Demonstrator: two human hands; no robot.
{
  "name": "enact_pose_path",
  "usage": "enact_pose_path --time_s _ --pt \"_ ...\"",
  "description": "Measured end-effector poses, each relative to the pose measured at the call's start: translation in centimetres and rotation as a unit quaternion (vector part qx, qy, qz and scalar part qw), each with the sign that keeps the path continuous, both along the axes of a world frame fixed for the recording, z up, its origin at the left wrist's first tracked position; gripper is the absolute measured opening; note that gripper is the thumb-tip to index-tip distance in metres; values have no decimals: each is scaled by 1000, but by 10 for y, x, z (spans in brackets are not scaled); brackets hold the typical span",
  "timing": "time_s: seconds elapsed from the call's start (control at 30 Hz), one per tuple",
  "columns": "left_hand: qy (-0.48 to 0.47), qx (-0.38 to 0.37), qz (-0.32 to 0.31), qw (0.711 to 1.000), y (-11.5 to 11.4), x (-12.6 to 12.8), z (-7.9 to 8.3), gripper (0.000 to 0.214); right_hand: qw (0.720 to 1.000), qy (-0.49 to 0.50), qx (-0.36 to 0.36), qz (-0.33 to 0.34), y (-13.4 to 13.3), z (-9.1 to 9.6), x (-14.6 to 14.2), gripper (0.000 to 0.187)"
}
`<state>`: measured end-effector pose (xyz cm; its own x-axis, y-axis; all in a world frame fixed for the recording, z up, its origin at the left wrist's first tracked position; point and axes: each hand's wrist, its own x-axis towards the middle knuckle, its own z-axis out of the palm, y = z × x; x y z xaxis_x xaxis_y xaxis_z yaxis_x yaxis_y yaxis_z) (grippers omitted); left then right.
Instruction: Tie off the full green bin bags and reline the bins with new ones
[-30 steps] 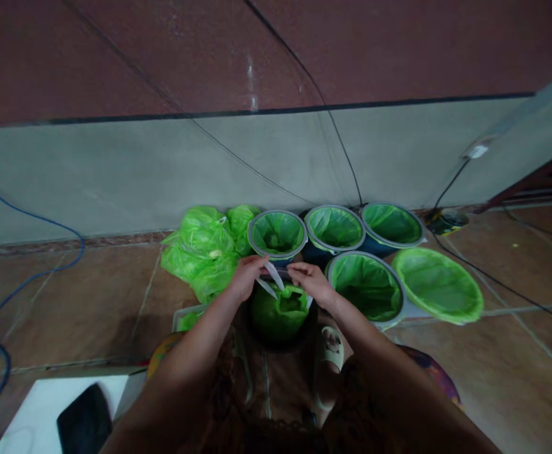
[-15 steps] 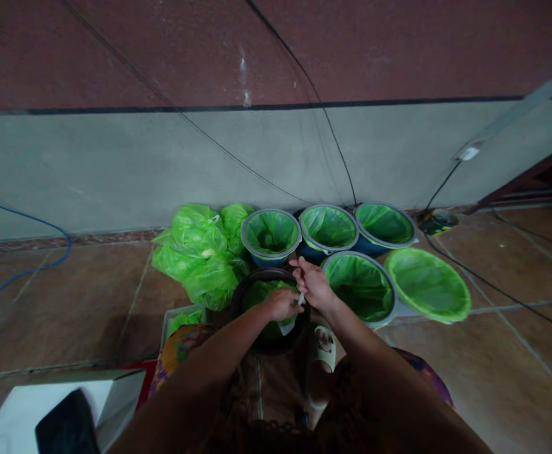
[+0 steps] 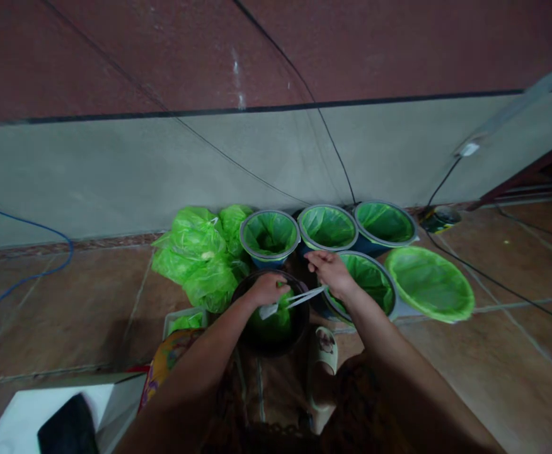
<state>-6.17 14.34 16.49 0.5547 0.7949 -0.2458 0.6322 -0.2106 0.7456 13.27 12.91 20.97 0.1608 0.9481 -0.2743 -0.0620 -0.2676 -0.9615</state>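
Observation:
My left hand point(image 3: 269, 289) is closed over the dark round bin point(image 3: 303, 328) between my feet, gripping the gathered top of a green plastic bag point(image 3: 276, 325) inside it. To the right, my right hand point(image 3: 330, 272) is closed on a white drawstring point(image 3: 307, 295). That string stretches taut as a double strand from a white strip at the bag's top to my right hand. Beyond the hands stands a bucket point(image 3: 270, 233) lined with a green bag. Another lined bucket point(image 3: 371, 282) is partly hidden behind my right hand and forearm.
Two more lined buckets point(image 3: 327, 226) point(image 3: 384, 222) stand along the wall. At the right sits a wide green-lined container point(image 3: 430, 284). Filled green bags point(image 3: 195, 246) are heaped at the left, near a small tray point(image 3: 184, 320). A phone-like black object point(image 3: 68, 425) lies on a white box point(image 3: 18, 413).
My hands have moved apart, the right one up and rightward, the left one slightly left and up. The white drawstring now stretches between the bag and my right hand.

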Motion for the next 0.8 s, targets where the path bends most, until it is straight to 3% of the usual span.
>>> enact_pose_path --time_s 0.1,0.23,0.3,0.37,0.47,0.57,0.7,0.73,0.8 --pt "-145 -61 121 980 12 -8 20 30 991 -91 13 93 -5 -7 -7 22" --pt "-270 -147 224 925 13 -5 34 32 956 -146 -31 254 -18 -19 -33 38" --pt "-319 -178 238 900 9 1 38 34 935 -194 -20 296 -26 -28 -52 40" --pt "-361 -201 225 882 5 7 44 34 923 -241 -19 299 -32 -37 -71 30" --pt "-404 -220 183 869 3 10 52 34 936 -217 -34 277 -35 -46 -89 12" --pt "-391 -181 191 882 10 4 52 37 959 -128 -11 253 -27 -39 -87 17" --pt "-252 -61 273 926 22 -9 33 33 975 -40 -2 219 -11 -15 -66 25" --pt "-223 -57 262 937 22 -11 27 32 978 -21 -11 206 -9 -9 -60 28" --pt "-198 -81 175 961 18 -13 17 30 984 16 -26 178 -5 1 -52 34"
